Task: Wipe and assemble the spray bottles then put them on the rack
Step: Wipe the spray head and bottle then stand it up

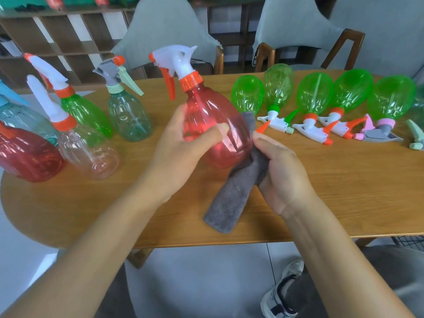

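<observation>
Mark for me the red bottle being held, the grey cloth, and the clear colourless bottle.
Red translucent plastic spray bottle [213, 125], head view: middle of its body.
Grey microfibre cloth [231, 200], head view: hanging lower part.
Clear colourless plastic spray bottle [91, 154], head view: its body.

bottles crowd table left, green row right, mid open

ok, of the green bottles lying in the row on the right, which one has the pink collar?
The rightmost green plastic bottle, lying with its pink collar and grey trigger toward the camera; the others have orange or green collars.

Two grey-covered chairs stand behind the wooden table; a sneaker shows below.
</observation>
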Demonstrator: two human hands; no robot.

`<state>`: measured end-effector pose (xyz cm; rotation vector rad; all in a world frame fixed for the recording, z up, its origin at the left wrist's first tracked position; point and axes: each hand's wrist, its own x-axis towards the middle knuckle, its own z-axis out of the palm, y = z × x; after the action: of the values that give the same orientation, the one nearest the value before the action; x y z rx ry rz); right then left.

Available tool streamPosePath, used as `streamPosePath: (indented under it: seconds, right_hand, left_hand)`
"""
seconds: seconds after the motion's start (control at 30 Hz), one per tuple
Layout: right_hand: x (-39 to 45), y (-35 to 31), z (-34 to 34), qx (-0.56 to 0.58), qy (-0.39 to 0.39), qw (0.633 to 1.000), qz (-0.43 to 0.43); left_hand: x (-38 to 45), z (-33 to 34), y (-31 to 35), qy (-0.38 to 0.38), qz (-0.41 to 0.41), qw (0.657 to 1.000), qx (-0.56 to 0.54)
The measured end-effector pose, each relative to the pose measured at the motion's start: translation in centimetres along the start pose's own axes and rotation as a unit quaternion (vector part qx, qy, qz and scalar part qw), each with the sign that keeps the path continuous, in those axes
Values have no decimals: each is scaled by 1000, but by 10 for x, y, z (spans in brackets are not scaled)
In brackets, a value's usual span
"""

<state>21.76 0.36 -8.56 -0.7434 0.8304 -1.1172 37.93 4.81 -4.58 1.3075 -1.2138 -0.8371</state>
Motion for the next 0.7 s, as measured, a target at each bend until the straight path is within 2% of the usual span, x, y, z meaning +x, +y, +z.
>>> streamPosePath:
  seconds: [0.17,0.3,0.43,0.57,0.63,0.7]
  right_hand:
    - [3,2,0,-10,-47,997,57]
    - [-2,2,-4,-97,-70,992,49]
    - [-5,4,-2,-165,-56,984,-37]
    - [1,7,-1,-153,-8,982,-108]
    - [6,9,-2,-237,-10,959,-152]
    - [5,11,-2,-325,-49,927,-179]
  left_hand:
    - [-5,4,-8,11,-54,989,-137]
    - [-7,8,-20,42,-37,988,-147]
    - [-2,6,-22,86,1,991,-105]
    - [1,6,-18,57,5,994,-98]
    - [-1,9,-14,38,-4,993,-112]
    - [-1,11,-11,50,-8,991,-125]
